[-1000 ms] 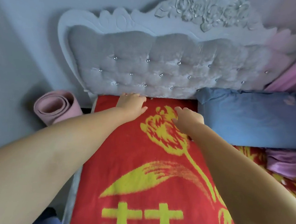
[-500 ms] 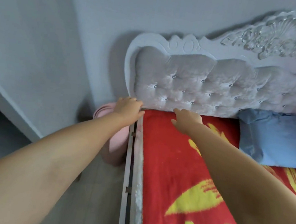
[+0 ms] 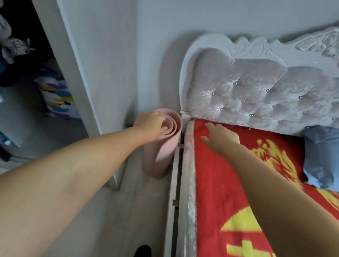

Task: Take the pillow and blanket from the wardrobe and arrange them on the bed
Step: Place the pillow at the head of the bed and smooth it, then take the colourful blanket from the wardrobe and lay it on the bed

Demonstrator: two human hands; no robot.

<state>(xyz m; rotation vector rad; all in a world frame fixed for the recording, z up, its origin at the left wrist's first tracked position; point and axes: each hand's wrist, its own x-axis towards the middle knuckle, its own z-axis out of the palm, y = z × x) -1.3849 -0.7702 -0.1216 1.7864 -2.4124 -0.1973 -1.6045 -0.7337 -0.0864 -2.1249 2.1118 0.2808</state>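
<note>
One red woolly blanket with yellow flower and letter patterns [image 3: 220, 195] lay spread flat over the mattress of the bed, reaching up to the headboard. One blue soft pillow [image 3: 331, 158] lay on this blanket at the right, near the headboard, partly cut by the picture edge. One pink rolled foam mat [image 3: 162, 154] stood upright on the floor, in the narrow gap between the wall and the bed corner, just beside the white bed frame [image 3: 173, 191]. One pale grey tufted headboard with a carved white border [image 3: 271, 92] stood against the light wall. Two bare arms were stretched forward, one on each side of the bed edge.

The floor was light grey. At the left, the white wardrobe [image 3: 77, 47] stood open; inside it were dark, with one folded cloth in blue, yellow and purple pattern [image 3: 58, 94] and one pale soft toy [image 3: 0, 23] above it. One dark shoe tip [image 3: 141, 256] was visible at the bottom, on the floor.

The left hand [image 3: 150, 122] was over the top of the pink roll, its fingers curled down on the inner rim of the roll; it touched the roll, but if it really gripped it I cannot tell. The right hand [image 3: 219, 137] was open, the fingers loosely spread with the palm down, at the upper left corner of the red blanket; it held nothing.
</note>
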